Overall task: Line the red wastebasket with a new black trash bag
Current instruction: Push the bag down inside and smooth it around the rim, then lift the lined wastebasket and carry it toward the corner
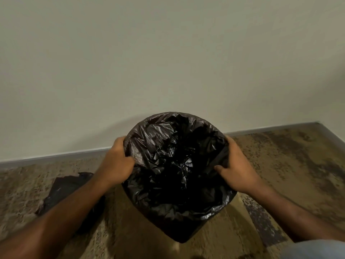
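Note:
A crinkled black trash bag point(173, 165) is spread open over the round mouth of the wastebasket, draping down its outside so that no red shows. My left hand point(116, 161) grips the bag at the left rim, thumb inside the opening. At the right rim my right hand point(236, 169) holds the bag too, thumb hooked inward. The bin stands on the floor close to the wall.
Another crumpled black bag point(63, 191) lies on the floor to the left, partly under my left forearm. A mottled brown carpet point(280, 165) covers the floor. A pale wall point(168, 62) with a grey baseboard point(270, 128) runs just behind the bin.

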### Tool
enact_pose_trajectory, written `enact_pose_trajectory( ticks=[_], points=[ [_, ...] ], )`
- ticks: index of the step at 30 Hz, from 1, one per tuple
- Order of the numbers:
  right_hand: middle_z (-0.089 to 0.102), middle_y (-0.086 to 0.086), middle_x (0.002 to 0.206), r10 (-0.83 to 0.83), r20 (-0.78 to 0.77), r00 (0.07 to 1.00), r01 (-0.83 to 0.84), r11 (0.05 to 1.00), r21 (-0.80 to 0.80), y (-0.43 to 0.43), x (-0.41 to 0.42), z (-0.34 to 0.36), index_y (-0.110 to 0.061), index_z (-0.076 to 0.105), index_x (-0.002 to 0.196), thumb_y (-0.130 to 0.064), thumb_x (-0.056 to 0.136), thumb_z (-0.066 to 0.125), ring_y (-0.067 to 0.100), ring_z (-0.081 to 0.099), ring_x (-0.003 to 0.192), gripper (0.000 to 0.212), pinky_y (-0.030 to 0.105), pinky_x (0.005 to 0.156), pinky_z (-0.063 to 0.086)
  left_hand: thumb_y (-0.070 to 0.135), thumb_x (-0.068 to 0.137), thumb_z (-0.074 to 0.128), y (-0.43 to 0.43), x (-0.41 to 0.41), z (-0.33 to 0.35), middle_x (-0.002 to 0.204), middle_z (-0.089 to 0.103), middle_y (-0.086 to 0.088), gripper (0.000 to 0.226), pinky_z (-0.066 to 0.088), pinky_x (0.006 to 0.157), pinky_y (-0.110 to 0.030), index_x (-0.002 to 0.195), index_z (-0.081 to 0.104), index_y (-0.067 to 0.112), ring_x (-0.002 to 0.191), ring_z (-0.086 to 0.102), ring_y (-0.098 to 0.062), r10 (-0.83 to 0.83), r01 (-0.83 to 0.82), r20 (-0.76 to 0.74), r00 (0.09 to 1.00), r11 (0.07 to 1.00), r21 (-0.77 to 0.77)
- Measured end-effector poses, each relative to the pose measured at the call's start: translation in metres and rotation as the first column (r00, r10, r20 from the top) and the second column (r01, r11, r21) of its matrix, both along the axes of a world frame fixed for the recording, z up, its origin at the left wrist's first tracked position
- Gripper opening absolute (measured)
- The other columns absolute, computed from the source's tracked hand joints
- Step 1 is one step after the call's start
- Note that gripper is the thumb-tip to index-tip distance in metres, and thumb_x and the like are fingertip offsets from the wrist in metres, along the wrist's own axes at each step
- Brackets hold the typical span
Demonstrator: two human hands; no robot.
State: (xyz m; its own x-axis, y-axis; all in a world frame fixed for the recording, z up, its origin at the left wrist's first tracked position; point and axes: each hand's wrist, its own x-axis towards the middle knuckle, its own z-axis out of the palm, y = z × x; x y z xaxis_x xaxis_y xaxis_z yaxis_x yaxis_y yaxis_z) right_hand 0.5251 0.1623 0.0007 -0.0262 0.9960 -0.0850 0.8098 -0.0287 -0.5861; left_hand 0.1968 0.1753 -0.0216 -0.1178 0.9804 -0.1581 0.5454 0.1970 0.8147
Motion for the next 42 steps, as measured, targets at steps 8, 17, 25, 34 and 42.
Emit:
enact_pose_trajectory(
  ticks=[8, 17, 25, 34, 42],
  points=[
    [0.04, -0.036, 0.124, -0.169, -0.464, 0.87, 0.135, 0.985, -0.106, -0.044, -0.006, -0.004, -0.047, 0.019, 0.143, -0.031, 0.088, 0.069, -0.016, 0.055, 0.098, 0.077, 0.011, 0.083, 0.049, 0.051, 0.099, 0.043, -0.028, -0.006, -0.003, 0.095, 0.063, 0.02, 0.019, 0.039, 0.07, -0.023, 0.093, 0.058, 0.041, 0.089, 0.059, 0.001, 0.096, -0.089, 0.201, 0.975, 0.995, -0.042],
    [0.05, -0.021, 0.12, -0.229, -0.604, 0.763, 0.164, 0.973, -0.162, -0.044, -0.01, -0.02, -0.038, 0.03, 0.144, -0.001, 0.095, 0.055, 0.002, 0.056, 0.107, 0.067, 0.007, 0.063, 0.053, 0.057, 0.092, 0.05, -0.037, -0.008, 0.0, 0.084, 0.075, 0.026, 0.028, 0.046, 0.075, -0.024, 0.075, 0.073, 0.056, 0.084, 0.07, 0.001, 0.118, -0.036, 0.433, 0.894, 0.981, -0.192],
    [0.058, -0.008, 0.128, -0.287, -0.571, 0.769, 0.205, 0.957, -0.205, -0.031, -0.003, -0.011, -0.029, 0.04, 0.139, -0.019, 0.094, 0.062, 0.004, 0.063, 0.103, 0.051, 0.022, 0.079, 0.055, 0.077, 0.076, 0.047, -0.018, -0.022, 0.012, 0.115, 0.066, 0.012, 0.058, 0.045, 0.096, -0.039, 0.115, 0.066, 0.038, 0.108, 0.06, -0.013, 0.011, 0.041, 0.329, 0.944, 0.988, -0.15],
    [0.047, -0.012, 0.132, -0.219, -0.56, 0.799, 0.149, 0.974, -0.168, -0.041, -0.006, -0.014, -0.045, 0.023, 0.143, -0.009, 0.087, 0.069, 0.004, 0.053, 0.111, 0.081, 0.007, 0.064, 0.053, 0.036, 0.097, 0.055, 0.021, -0.016, 0.027, 0.081, 0.061, 0.001, 0.017, 0.037, 0.056, -0.027, 0.095, 0.055, 0.02, 0.071, 0.057, -0.012, -0.206, 0.183, -0.228, 0.952, 0.976, -0.119],
    [0.052, -0.015, 0.121, -0.189, -0.582, 0.791, 0.106, 0.979, -0.173, -0.02, 0.005, -0.019, -0.04, 0.034, 0.129, 0.013, 0.087, 0.057, 0.0, 0.062, 0.1, 0.072, 0.009, 0.062, 0.053, 0.022, 0.096, 0.055, 0.025, -0.017, 0.016, 0.087, 0.062, -0.009, 0.01, 0.042, 0.061, -0.032, 0.089, 0.055, 0.015, 0.079, 0.061, -0.023, -0.133, 0.122, -0.169, 0.977, 0.99, -0.071]
  ],
)
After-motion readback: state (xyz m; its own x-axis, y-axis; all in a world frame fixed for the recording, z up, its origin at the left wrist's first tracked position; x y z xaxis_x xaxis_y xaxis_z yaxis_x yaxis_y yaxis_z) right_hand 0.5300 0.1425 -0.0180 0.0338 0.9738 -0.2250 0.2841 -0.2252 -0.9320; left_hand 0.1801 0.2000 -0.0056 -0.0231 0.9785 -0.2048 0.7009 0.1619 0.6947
